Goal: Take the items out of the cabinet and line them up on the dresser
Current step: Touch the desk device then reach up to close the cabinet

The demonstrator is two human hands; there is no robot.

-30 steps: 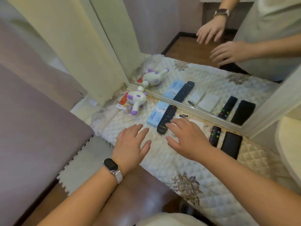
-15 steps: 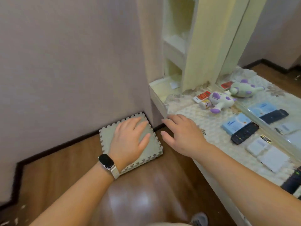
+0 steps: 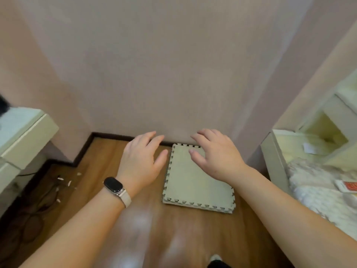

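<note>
Pink wall, wood floor, foam mat (image 3: 195, 182) ahead. Dresser (image 3: 278, 151) at right edge bears one red-printed pack (image 3: 347, 187): likely light, stiff; take its long edges. Your left hand (image 3: 141, 161) and right hand (image 3: 216, 157): spread, empty.

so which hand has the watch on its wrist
The left hand: a black-faced watch with a pale strap sits on its wrist. The right hand has a bare wrist.

Soft, even indoor light; glare pools on the wood floor (image 3: 146, 225) below my arms. Motion blur softens everything, and wide-angle distortion bends the edges.
</note>
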